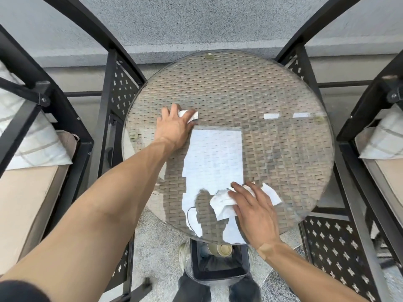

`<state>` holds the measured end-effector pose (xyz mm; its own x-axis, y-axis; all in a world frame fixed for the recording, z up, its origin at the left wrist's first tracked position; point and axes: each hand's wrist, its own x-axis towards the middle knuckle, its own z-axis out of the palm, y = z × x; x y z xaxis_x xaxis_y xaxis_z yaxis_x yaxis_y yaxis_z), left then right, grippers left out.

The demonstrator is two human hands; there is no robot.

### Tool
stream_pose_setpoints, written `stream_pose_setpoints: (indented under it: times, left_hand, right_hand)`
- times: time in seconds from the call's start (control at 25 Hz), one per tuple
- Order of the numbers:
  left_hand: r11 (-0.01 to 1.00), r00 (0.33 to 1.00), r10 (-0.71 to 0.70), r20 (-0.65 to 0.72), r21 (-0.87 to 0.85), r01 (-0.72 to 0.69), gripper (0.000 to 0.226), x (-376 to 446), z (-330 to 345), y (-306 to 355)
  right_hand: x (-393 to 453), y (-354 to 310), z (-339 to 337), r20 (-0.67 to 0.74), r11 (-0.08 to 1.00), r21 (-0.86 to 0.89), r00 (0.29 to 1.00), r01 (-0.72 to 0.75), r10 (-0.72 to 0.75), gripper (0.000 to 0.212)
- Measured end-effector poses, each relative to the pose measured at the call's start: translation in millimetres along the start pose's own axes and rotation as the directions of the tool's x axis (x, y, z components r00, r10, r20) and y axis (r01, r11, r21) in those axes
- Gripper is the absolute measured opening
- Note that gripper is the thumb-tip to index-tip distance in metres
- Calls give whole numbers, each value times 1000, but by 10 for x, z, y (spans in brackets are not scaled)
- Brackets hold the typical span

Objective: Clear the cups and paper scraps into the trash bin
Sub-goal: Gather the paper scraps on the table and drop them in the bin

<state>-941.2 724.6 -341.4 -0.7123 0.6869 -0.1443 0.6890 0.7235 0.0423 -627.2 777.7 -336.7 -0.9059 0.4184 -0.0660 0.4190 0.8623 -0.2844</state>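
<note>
Both hands are down on the round glass-topped wicker counter [239, 88] right now. The left hand [174, 127] is reached out far, its grip curled around a small paper scrap [190, 115] at the left-middle of the glass. The right hand [253, 211] lies with fingers spread flat over a bigger crumpled paper [222, 203] near the front edge, pressing on it. The black trash bin [219, 274] sits on the floor just below that edge, by the person's legs, with a paper cup [220, 249] lying inside it. Black metal chairs [65, 118] stand either side.
</note>
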Motion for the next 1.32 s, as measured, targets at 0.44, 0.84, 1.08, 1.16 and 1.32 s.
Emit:
stream_pose_setpoints:
  times: [0.44,0.84,1.08,1.16,1.32]
  left_hand:
    - [878,989,-145,15,-459,135,28,-711,-157,127]
    - [822,996,-83,43,-562,92,25,-1766,-342,537]
    - [860,991,-115,71,-493,135,29,-2451,-264,820]
    - [859,988,-123,92,-489,152,28,-2687,-201,970]
    - [855,987,-114,111,-495,154,24,-3175,89,1258]
  right_hand:
    - [142,-179,-207,54,958,222,983,-181,173,45]
    - [-160,-239,-551,207,815,462,936,-349,284,13]
    - [-694,-95,-654,349,818,527,936,-230,38,46]
    - [-939,-4,-642,265,857,489,964,-160,29,49]
    - [-1353,199,-469,185,923,383,982,-28,-47,36]
